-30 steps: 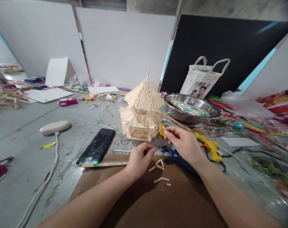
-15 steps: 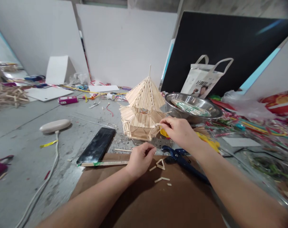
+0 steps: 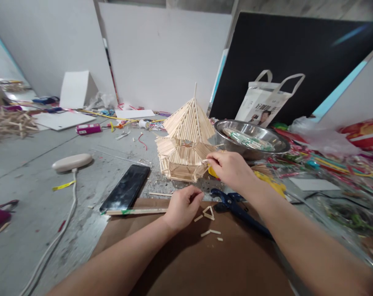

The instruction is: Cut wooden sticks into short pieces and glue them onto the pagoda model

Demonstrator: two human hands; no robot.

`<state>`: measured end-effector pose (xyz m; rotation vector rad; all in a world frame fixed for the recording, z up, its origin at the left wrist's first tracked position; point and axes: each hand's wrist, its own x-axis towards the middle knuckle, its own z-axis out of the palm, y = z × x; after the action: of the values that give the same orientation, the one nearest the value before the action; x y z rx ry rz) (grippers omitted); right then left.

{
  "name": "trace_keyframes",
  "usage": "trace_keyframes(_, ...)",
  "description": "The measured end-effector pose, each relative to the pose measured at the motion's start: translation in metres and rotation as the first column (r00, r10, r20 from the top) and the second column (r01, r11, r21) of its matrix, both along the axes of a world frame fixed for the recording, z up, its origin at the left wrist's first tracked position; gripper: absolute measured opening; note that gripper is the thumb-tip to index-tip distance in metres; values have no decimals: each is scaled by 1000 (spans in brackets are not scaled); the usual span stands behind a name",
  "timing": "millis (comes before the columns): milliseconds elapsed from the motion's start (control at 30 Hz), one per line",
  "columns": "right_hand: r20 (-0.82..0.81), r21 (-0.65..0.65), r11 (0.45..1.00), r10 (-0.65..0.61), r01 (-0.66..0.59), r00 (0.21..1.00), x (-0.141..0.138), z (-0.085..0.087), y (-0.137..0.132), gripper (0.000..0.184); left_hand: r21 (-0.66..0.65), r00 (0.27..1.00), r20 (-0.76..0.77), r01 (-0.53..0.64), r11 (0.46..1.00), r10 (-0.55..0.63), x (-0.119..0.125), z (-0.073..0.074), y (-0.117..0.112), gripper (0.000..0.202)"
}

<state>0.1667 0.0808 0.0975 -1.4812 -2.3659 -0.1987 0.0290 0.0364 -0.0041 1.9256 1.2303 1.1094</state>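
Head view, stick [image 3: 205, 160] mostly hidden, right hand [image 3: 232, 169]

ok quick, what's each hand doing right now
left hand: curled shut, resting on the brown cardboard; contents cannot be told
right hand: pinched shut on a short stick at the stick pagoda eave

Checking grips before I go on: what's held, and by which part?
Right hand pinches a short stick by its near end at the pagoda; left hand unclear.
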Motion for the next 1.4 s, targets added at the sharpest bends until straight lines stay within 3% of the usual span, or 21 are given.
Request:
trace_keyframes(467, 125, 29, 999, -18, 15, 992, -4, 0, -1, 24, 17, 998, -58, 4, 1000, -3, 1, 1, 0, 23)
trace_keyframes(1400, 202, 21, 998, -68, 65, 977, -8, 2, -4, 22, 23, 997, -78, 4, 1000, -2, 1, 2, -1, 20)
